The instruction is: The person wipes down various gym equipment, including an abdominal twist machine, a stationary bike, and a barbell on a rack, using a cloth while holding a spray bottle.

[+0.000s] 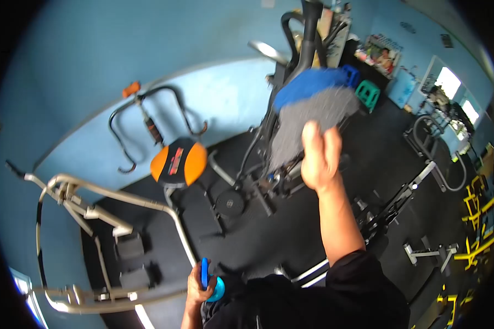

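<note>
A grey and blue cloth (313, 118) hangs spread out from my right hand (321, 159), which reaches forward with its fingers on the cloth's near side; motion blurs both. Behind the cloth stands a dark exercise machine (308, 44) with upright handles, partly covered by it. Whether the cloth touches the machine, I cannot tell. Low in the view, close to my body, my left hand (195, 288) is wrapped round what looks like a spray bottle with a blue top (205, 273) and a teal body (218, 289).
An orange and black seat (178, 163) and a beige metal frame (121, 198) stand to the left. A weight plate (230, 203) lies low near the machine. Green stool (368, 95) and blue wall (203, 33) are behind. Yellow racks (475, 255) line the right.
</note>
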Demonstrator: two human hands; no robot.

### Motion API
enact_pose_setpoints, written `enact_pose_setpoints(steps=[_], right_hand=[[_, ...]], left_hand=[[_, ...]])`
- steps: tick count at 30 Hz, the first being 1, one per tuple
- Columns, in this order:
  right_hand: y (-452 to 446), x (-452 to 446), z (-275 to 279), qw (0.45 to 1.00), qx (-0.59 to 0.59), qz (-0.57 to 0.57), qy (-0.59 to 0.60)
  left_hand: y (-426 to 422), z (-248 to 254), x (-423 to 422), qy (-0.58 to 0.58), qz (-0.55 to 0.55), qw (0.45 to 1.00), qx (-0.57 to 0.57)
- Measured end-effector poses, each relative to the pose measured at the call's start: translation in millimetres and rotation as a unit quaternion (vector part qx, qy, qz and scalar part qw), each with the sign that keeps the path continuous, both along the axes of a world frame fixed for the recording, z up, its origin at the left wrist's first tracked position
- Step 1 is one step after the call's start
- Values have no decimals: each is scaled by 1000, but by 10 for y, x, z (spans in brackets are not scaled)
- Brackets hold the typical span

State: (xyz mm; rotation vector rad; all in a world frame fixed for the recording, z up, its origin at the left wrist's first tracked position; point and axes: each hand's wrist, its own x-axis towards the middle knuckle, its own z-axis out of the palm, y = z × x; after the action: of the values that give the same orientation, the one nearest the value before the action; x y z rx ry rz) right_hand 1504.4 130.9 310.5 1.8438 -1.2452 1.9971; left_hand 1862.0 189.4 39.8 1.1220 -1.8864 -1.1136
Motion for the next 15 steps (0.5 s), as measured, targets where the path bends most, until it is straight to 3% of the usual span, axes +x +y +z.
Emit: enact_pose_setpoints(steps=[1, 3, 5, 8, 9, 11, 12, 13, 14, 15], right_hand=[[-224, -119, 296, 996, -56, -59, 44], [-649, -401, 771, 981, -58, -165, 82], [-1137, -749, 1091, 890, -139, -384, 203], [-1805, -1070, 1090, 855, -211, -460, 113], [-1868, -1075, 949, 857, -206, -459, 114], [-1829, -932, 578, 849, -4, -529, -5], [-1793, -877, 303, 856, 33, -515, -39], [-1806, -805, -88, 910, -10, -391, -139], [-1888, -754, -607, 908, -7, -380, -176], [-1976, -694, -990, 908, -46, -410, -69]], left_hand=[[-319, 125, -6, -32, -40, 998, 28], [-858, 542, -156, -42, -86, 995, 37], [-1320, 672, -274, -19, -120, 992, -37], [-1808, 996, -478, -10, -167, 984, -57], [-1902, 1047, -548, -3, -171, 983, -70], [-2093, 1138, -660, 11, -176, 978, -110], [-2137, 1071, -669, 28, -172, 981, -83], [-2145, 1054, -680, 32, -160, 986, -37], [-2141, 994, -709, 53, -153, 987, -8], [-2157, 957, -760, 73, -146, 986, 24]])
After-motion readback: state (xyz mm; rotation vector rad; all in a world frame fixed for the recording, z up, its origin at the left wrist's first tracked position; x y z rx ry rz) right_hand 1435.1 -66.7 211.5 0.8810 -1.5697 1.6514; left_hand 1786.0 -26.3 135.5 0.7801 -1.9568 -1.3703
